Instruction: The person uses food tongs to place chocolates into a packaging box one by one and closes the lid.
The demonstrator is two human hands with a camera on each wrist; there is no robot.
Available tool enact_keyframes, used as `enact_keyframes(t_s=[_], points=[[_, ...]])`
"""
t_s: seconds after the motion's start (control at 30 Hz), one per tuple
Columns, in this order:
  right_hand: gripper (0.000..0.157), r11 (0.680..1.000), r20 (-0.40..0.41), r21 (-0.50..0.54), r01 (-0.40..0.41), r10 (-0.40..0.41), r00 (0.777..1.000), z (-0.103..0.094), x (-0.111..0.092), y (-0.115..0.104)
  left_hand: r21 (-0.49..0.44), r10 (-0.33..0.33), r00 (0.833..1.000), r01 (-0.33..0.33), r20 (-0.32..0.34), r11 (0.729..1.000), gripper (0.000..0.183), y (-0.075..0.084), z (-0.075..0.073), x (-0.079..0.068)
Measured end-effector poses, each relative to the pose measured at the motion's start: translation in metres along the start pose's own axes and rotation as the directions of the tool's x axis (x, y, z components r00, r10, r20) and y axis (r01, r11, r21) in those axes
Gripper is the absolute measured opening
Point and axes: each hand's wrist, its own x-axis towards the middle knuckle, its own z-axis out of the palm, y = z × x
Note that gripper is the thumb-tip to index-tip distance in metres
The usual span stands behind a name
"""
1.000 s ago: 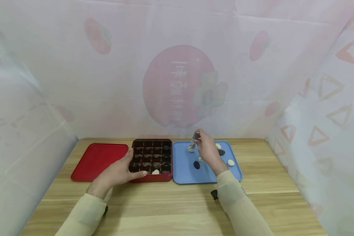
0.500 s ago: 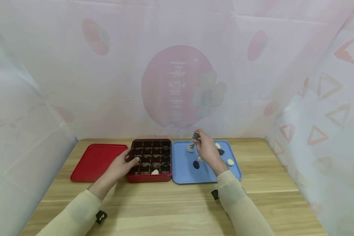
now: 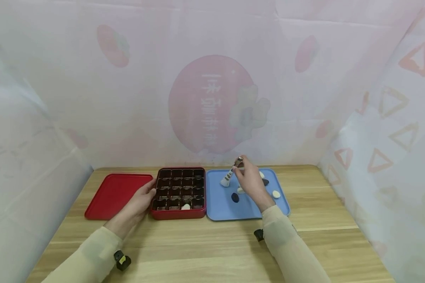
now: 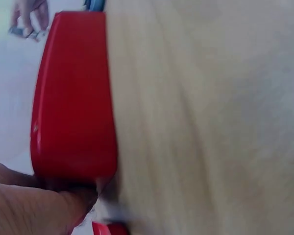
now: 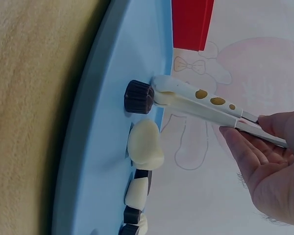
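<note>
My right hand [image 3: 252, 181] pinches the metal arms of a pair of tongs [image 3: 228, 177] with white, brown-spotted ends. Their tips sit close together above the blue tray [image 3: 216, 206], near a dark chocolate [image 3: 235, 197]. In the right wrist view the tips overlap a ridged dark chocolate [image 5: 138, 96]; whether they touch it I cannot tell. A white chocolate [image 5: 144, 142] lies beside it. At the left, my left hand [image 3: 138, 202] touches the left side of a red box [image 3: 178, 214] holding a brown compartment insert. One white chocolate [image 3: 185, 206] shows in its front row.
A red lid [image 3: 115, 196] lies left of the box, partly behind my left hand. More pieces lie on the tray, including a white one [image 3: 276, 194] at the right and a dark one [image 3: 265, 182] farther back. A printed curtain [image 3: 212, 78] stands behind the table.
My left hand has drawn back from over the box's front corner to its left side, and the box sits slightly further left. The tongs' tips have swung a little left and down.
</note>
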Motion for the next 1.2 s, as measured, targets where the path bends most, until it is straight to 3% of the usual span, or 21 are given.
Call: enact_keyframes(t_s=[0.17,0.6,1.2], points=[[0.02,1.0,-0.018,0.021,0.009,-0.009,1.0,0.0,-0.004,-0.005,0.088,0.01,1.0,-0.008,-0.026,0.996,0.067,-0.004,0.008,0.0],[0.015,0.976,-0.08,0.158,0.147,-0.136,0.987,0.0,-0.024,-0.044,0.144,0.064,0.997,-0.057,-0.047,0.988,0.068,-0.005,0.013,-0.005],[0.015,0.939,-0.012,0.241,0.245,-0.25,0.968,0.049,-0.042,-0.079,0.114,0.064,0.997,-0.06,-0.032,0.992,0.067,-0.008,0.011,-0.003]])
